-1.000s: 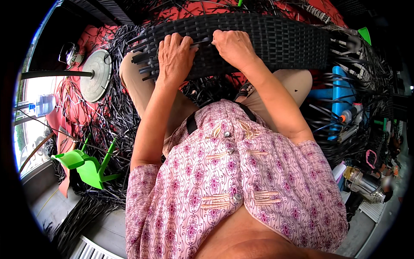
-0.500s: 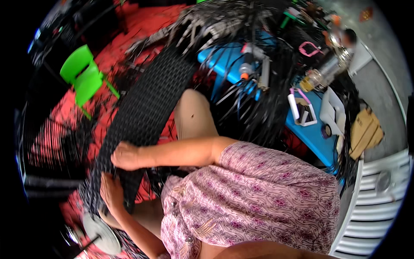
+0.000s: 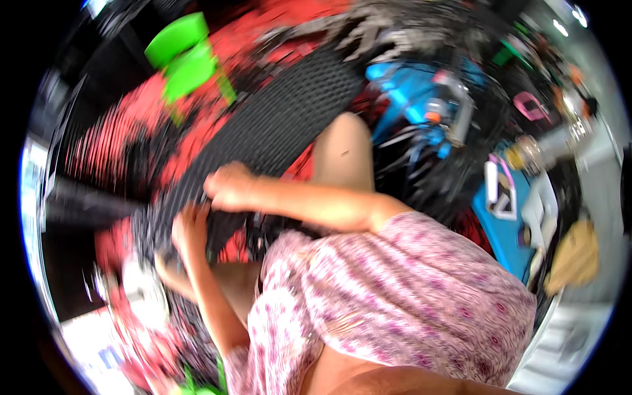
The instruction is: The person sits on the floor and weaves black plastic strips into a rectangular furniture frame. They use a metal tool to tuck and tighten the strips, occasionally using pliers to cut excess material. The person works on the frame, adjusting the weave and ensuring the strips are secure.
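A long black woven panel (image 3: 276, 118), made of flat strips, stretches from far right to near left beside my bare knee (image 3: 343, 141). Over its near part my right hand (image 3: 229, 184) is closed, knuckles up, against the weave. Just below and to the left, my left hand (image 3: 191, 227) rests on the panel with its fingers curled in. The two hands are close together but apart. What either one pinches is hidden by the fingers and by blur.
A green chair (image 3: 187, 62) stands on the red floor at far left. To the right, blue stools (image 3: 490, 217) bear a white box (image 3: 503, 197), bottles and loose black strips. A tan bag (image 3: 574, 257) lies at the right. A white round object (image 3: 143, 289) is at lower left.
The whole view has swung, so the chair, panel and stools appear farther right and higher. Both hands stay on the same near part of the panel, now a little closer together.
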The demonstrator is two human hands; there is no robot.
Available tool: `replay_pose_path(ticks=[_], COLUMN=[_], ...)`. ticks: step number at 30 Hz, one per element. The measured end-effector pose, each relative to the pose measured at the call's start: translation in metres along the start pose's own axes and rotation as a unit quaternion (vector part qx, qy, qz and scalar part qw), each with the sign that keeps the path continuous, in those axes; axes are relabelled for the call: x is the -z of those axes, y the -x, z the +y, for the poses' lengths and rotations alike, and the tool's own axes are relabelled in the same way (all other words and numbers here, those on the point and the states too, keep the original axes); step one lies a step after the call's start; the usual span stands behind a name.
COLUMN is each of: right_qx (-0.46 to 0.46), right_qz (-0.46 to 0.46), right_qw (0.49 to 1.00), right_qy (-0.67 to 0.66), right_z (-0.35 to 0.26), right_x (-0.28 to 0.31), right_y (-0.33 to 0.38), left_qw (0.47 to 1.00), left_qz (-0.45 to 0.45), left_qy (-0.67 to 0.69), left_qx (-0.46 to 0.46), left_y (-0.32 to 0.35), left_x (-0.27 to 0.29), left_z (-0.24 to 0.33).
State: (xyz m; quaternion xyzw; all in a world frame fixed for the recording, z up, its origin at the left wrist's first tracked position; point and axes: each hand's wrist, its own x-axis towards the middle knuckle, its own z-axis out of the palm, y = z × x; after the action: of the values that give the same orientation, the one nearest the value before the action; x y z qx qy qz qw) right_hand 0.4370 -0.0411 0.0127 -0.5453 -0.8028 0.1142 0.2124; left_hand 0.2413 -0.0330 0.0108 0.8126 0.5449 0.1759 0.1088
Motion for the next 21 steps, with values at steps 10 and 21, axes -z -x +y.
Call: replay_pose_path(ticks=[10,21], right_qx=[0.145,0.297], right_qz=[0.130,0.070], right_qw=[0.981,0.928], right_qy=[-0.011,-0.213], right_z=[-0.010,-0.066], right_x=[0.025,-0.004], right_y=[0.024,0.012], left_qw=[0.970,0.913], left_qz=[0.147,0.139], left_qy=[0.023,0.330], left_qx=[0.194,0.196], left_y=[0.103,0.140], left_x=[0.066,0.088], left_z=[-0.062,0.009])
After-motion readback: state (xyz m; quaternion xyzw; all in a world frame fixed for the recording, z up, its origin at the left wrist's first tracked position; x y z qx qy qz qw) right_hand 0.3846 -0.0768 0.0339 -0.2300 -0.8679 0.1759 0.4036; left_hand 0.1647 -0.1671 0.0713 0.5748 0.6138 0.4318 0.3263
